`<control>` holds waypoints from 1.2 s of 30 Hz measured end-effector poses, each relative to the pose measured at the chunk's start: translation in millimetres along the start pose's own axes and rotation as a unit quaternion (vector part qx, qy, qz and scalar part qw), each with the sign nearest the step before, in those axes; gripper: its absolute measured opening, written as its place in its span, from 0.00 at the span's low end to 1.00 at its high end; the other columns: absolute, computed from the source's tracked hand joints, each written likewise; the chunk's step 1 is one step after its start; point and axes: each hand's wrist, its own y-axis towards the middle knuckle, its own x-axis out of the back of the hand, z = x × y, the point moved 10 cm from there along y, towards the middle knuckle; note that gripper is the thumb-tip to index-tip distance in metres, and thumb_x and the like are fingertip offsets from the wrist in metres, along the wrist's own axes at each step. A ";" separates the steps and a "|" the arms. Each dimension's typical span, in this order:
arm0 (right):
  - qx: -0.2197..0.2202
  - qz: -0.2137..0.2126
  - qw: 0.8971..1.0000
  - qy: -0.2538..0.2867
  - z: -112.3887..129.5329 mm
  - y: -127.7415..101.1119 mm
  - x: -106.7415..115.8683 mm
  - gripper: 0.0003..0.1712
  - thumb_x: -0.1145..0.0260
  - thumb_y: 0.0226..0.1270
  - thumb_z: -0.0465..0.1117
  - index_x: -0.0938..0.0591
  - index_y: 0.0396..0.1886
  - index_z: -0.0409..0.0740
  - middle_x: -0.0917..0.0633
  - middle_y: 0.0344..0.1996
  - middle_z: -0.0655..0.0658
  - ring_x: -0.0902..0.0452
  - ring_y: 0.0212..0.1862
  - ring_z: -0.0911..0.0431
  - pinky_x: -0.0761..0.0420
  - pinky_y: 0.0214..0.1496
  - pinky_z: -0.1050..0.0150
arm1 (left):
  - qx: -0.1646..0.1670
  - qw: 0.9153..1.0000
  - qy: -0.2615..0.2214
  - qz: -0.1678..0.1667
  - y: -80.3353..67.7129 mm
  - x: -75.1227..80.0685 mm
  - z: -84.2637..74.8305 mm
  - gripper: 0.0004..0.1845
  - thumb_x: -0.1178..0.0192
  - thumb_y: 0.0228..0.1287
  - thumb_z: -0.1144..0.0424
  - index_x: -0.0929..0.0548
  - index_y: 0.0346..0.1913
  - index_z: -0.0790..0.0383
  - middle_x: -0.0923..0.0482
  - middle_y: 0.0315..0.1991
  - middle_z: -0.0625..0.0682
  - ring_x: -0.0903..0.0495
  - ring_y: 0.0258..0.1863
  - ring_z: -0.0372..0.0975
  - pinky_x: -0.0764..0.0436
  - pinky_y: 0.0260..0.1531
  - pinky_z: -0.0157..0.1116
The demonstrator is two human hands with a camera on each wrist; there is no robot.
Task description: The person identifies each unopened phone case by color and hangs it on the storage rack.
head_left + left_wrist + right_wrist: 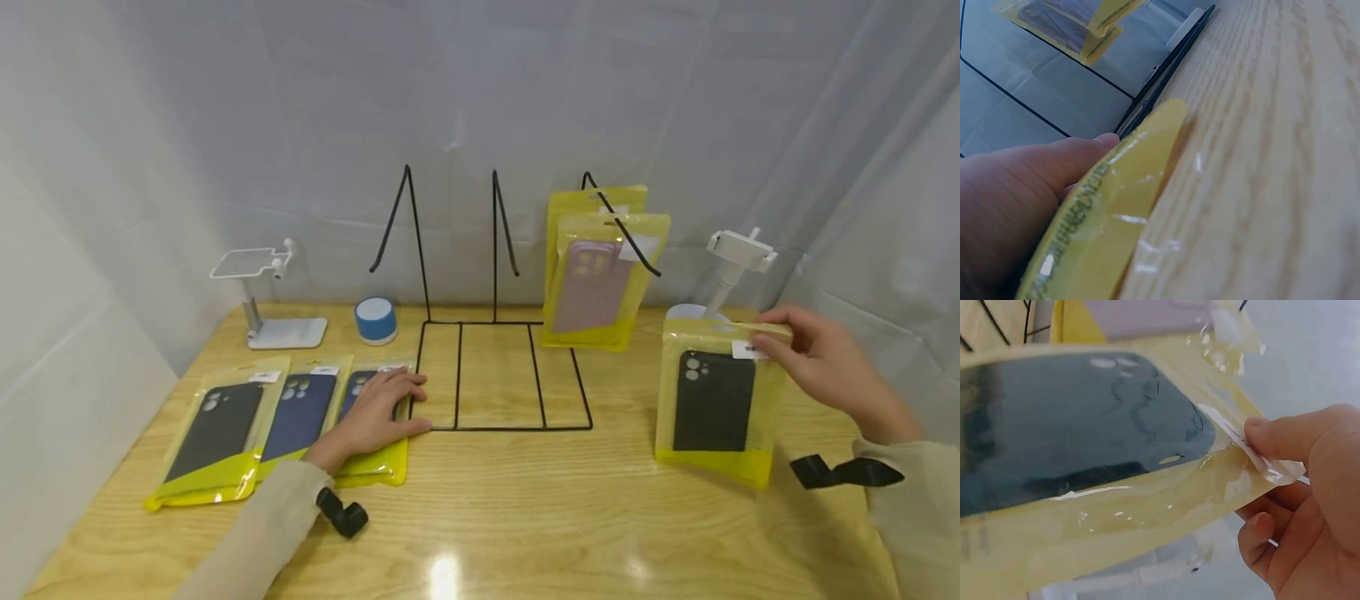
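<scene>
Our right hand [828, 367] pinches the top right corner of a black phone case pack [716, 404], thumb on the front by its white label and the other fingers curled behind, as the right wrist view shows plainly. The pack stands upright, its lower yellow edge touching the table [525, 508] near the right edge, with the dark case facing us. Just behind it rises a white phone stand [738, 254], whose base the pack partly hides.

Our left hand [375, 408] lies flat, fingers straight and relaxed, pressing on the rightmost of three packs lying side by side toward the front left corner of the table. That covered pack [375, 467] holds a dark blue case, mostly hidden under the palm; in the left wrist view the fingertips reach its yellow edge close to the wire. Beside it lies a navy case pack [303, 412], and furthest left a second black case pack [217, 433].

At the middle of the table stands a black wire display rack [495, 367], its base frame just beside the left fingertips. On its rightmost hook hang two yellow packs [600, 275], the front one holding a pale pink case.

Toward the back left corner sit a small blue speaker [375, 319] and another white stand [266, 292].
</scene>
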 end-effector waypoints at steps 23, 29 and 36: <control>0.142 -0.079 0.981 0.110 104.5 4.2 -0.2 0.08 0.34 0.59 0.24 0.19 0.39 0.29 0.21 0.26 0.57 0.42 0.15 0.70 0.41 0.15 0.73 | 0.006 1.000 0.001 0.003 0.1 -4.0 3.9 0.21 0.33 0.58 0.50 0.19 0.49 0.60 0.27 0.64 0.56 0.41 0.70 0.56 0.51 0.71 0.57; 0.200 -0.087 0.968 0.128 137.6 13.6 -6.8 0.18 0.36 0.66 0.43 0.19 0.38 0.27 0.23 0.21 0.51 0.48 0.15 0.70 0.45 0.16 0.75 | 0.004 1.000 -0.004 -0.001 0.5 -2.1 3.2 0.20 0.33 0.58 0.51 0.19 0.49 0.60 0.27 0.64 0.57 0.41 0.71 0.56 0.51 0.71 0.57; 0.242 -0.086 0.959 0.120 168.4 28.6 -15.7 0.23 0.40 0.68 0.50 0.18 0.40 0.30 0.21 0.22 0.50 0.50 0.15 0.70 0.46 0.17 0.76 | 0.007 1.000 -0.005 0.003 0.6 -1.3 2.5 0.21 0.33 0.59 0.50 0.19 0.49 0.60 0.28 0.64 0.57 0.42 0.71 0.56 0.51 0.71 0.58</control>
